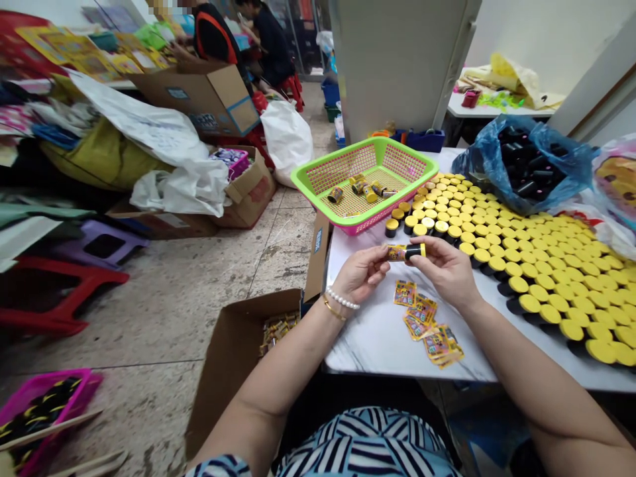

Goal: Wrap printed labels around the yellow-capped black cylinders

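Nearest, both hands sit over the marble table (377, 344), closed on one small tube (403, 252). Left hand (358, 273) pinches the printed end, right hand (442, 268) has its fingers around the yellow-capped end. Tube lies level between them, clear of the table, with the grip at the two ends probably leaving the printed middle in view. Pearl bracelet (342, 298) and gold bangle (334, 309) on the left wrist.

Just below the hands, a loose pile of printed labels (427, 324) lies on the table, probably left there to stay within reach. Left of the table, an open cardboard box (238, 358) holds a heap of small printed items (279, 328), too small to tell exactly.

To the right, yellow-capped tubes (546, 265) stand caps up in tight rows, likely packed close to save table space. Beyond the hands, a green-and-pink basket (318, 177) holds a few labelled tubes (362, 189) lying loose. Past the rows, a blue bag (527, 165) holds black tubes. Lower left on the floor, a pink crate (44, 404). Far back, a seated co-worker (271, 46).
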Available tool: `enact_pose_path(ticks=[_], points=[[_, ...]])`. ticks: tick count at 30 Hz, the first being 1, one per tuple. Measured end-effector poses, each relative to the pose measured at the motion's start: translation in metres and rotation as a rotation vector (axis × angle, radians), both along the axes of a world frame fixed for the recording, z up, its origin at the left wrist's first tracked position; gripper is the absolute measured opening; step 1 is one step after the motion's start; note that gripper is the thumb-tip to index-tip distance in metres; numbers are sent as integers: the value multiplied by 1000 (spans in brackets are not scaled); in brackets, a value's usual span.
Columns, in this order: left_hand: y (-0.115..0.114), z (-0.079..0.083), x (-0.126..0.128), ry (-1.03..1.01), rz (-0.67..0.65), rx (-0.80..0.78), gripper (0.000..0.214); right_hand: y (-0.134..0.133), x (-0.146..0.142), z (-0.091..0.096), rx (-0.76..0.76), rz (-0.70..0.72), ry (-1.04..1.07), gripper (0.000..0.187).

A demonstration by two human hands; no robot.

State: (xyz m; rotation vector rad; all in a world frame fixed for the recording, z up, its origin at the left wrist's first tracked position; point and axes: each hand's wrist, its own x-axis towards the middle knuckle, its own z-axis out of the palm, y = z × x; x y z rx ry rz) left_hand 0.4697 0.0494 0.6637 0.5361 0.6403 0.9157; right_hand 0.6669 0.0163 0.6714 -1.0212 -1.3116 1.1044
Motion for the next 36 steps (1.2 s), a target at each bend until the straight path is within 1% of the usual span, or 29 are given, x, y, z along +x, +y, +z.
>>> enact_pose_path(ticks=[2,6,7,8,11,13,15,17,20,22,24,28,32,34,36], points=[[-1,-1,0,27,20,47,32,0,2,3,59,-50,-14,40],[-3,0,0,115,191,123,44,0,4,8,110,-92,6,39],[-3,1,-1,127,205,147,48,0,4,8,101,-86,11,39],[-4,2,-1,126,181,173,53,-1,3,8,83,-71,17,39],[-4,3,0,90,-3,244,68,-1,-1,4,5,-18,51,42],[-3,0,1,90,-80,285,66,-1,-3,2,-46,13,77,43],[-1,-4,1,107,-78,317,56,0,-2,1,-100,62,106,45],[1,-8,1,126,-52,326,50,3,2,-1,-172,146,157,48],[1,-9,1,169,-32,341,49,8,10,-2,-304,268,260,45],[-1,-7,1,202,-47,361,49,10,14,-4,-370,293,303,43],[-3,-6,2,212,-65,372,47,11,13,-7,-396,268,328,41],[-4,-7,0,171,-76,350,50,12,5,-13,-387,195,352,36],[-3,-11,-1,199,-65,276,51,15,1,-17,-395,200,285,40],[-2,-12,0,212,-57,236,52,16,2,-15,-318,164,209,42],[-2,-13,1,217,-49,216,53,16,4,-12,-195,120,93,41]])
